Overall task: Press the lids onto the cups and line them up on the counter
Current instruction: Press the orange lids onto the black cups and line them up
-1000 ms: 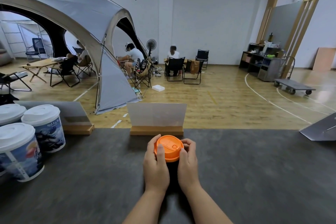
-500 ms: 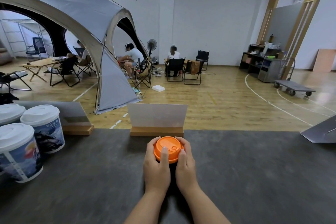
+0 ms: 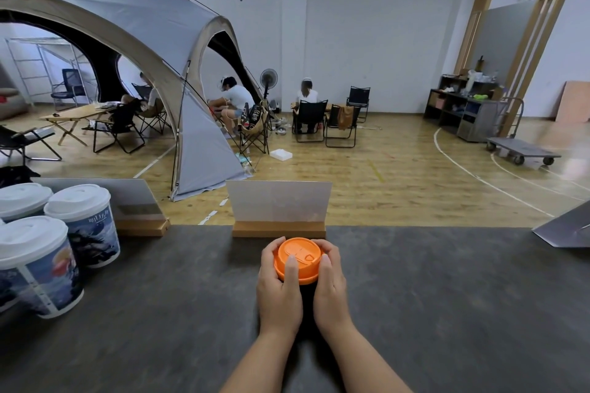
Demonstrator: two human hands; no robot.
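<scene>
An orange lid (image 3: 298, 259) sits on top of a dark cup that is almost wholly hidden between my hands. My left hand (image 3: 278, 290) wraps the cup's left side, thumb resting on the lid's near rim. My right hand (image 3: 330, 289) wraps the right side, fingers curled round the lid's far edge. The cup stands on the dark grey counter (image 3: 447, 313), near its far edge. At the left stand three printed cups with white lids: one nearest (image 3: 35, 268), one behind it (image 3: 84, 226), one at the frame edge (image 3: 22, 201).
A white sign in a wooden base (image 3: 279, 210) stands just beyond the orange-lidded cup. Another sign holder (image 3: 137, 210) is behind the white-lidded cups. A grey sheet (image 3: 568, 230) lies at the counter's far right. Beyond are a tent, chairs and seated people.
My hands have closed in tighter round the orange lid and the cup. The cup stays in the same place on the counter.
</scene>
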